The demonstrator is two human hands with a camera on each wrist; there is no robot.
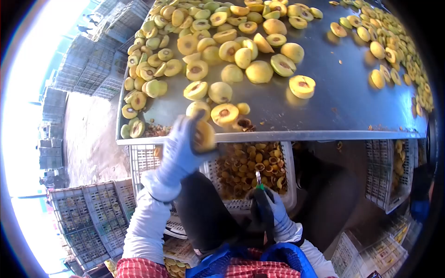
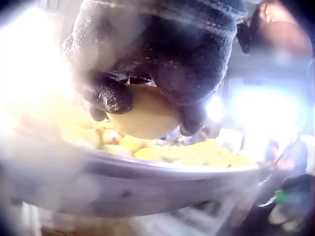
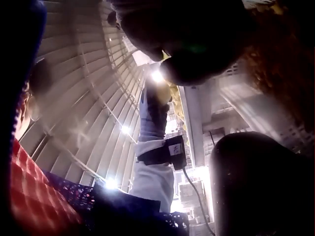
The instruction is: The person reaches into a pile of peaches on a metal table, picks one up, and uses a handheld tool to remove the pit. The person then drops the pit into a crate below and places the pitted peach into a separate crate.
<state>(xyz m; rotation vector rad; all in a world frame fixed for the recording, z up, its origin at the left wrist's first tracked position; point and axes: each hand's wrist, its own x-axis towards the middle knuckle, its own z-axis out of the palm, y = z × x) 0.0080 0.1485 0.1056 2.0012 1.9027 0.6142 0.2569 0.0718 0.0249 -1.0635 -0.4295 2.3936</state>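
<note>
My gloved left hand (image 1: 178, 146) grips a yellow peach half (image 1: 204, 135) just over the near edge of the metal table (image 1: 324, 106). In the left wrist view, dark glove fingers (image 2: 114, 98) curl round this peach half (image 2: 143, 115). Lower and to the right, my gloved right hand (image 1: 277, 211) holds a small pitting tool (image 1: 258, 177) by its green handle, metal tip pointing up, above a white crate (image 1: 290, 190) of brownish fruit scraps (image 1: 252, 162). The right wrist view shows the right hand (image 3: 197, 44) only as a dark shape.
Halved peaches (image 1: 222, 51) crowd the table's left and far side, and another pile (image 1: 394, 51) lies at the right. The raised metal lip (image 1: 301, 135) runs between the table and my lap. Stacked crates (image 1: 92, 222) stand at left; another crate (image 1: 378, 176) sits under the table's right side.
</note>
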